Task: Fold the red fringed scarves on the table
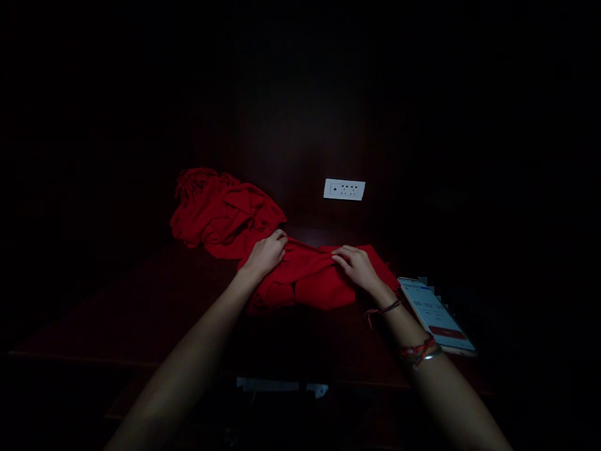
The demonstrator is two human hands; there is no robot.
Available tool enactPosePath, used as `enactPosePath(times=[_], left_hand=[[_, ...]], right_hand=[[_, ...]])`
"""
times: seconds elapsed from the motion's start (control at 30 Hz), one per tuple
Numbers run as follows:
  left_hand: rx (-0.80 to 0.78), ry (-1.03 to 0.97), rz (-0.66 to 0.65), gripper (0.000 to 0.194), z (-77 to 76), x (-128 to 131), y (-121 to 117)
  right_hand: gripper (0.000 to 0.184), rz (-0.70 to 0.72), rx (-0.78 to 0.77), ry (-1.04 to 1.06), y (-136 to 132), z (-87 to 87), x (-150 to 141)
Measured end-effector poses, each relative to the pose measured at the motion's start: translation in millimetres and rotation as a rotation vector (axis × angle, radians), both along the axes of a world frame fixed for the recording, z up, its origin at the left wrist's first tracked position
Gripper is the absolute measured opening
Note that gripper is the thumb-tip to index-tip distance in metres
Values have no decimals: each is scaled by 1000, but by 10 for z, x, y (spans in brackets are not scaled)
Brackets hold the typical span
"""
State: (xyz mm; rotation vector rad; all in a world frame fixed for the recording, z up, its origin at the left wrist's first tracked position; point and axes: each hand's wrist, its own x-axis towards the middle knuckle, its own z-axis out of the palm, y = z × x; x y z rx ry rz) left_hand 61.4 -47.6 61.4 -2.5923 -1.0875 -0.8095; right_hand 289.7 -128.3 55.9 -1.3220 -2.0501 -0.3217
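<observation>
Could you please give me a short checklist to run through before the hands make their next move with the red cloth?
1. Left hand at the red cloth: ok; how firmly it grips, cannot tell.
2. Right hand at the cloth: ok, fingertips at its far edge.
3. Cloth spread flat: not ok, bunched in a heap at the left.
4. Cloth away from the wall socket: ok.
5. Phone clear of the right forearm: cannot tell, they overlap in view.
6. Good light around the table: not ok, very dark.
</observation>
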Motion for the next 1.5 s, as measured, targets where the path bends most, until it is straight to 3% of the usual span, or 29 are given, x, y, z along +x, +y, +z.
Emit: enactPosePath(times=[0.17,0.23,0.43,0.57,0.67,0.87,1.0,1.27,1.5], left_hand=[[5,-193,-266,15,205,-100,-34],[-52,-242,-306,16,267,-139,-55],[-134,-151,-219,20,300,-189,-100],[-96,44,-182,43,254,-65,-263],[-58,66,-196,52,199,104,-415],[-60,-48,-252,23,180,245,-446],[-53,-100,-267,18,193,230,-412],[-57,-18,-276,14,169,265,-466],[5,32,-64,18,219,61,-282]], right_hand=[[13,-128,0,72,64,-57,111],[12,-136,-32,78,76,-66,120],[10,-23,-64,26,26,-37,7],[12,24,-34,-19,2,-42,-71],[12,46,27,-42,-15,-39,-133],[16,19,91,-5,-68,7,-195],[18,-12,73,6,-84,22,-193],[18,47,59,-54,-90,0,-296],[18,-121,72,-138,-31,15,-132]])
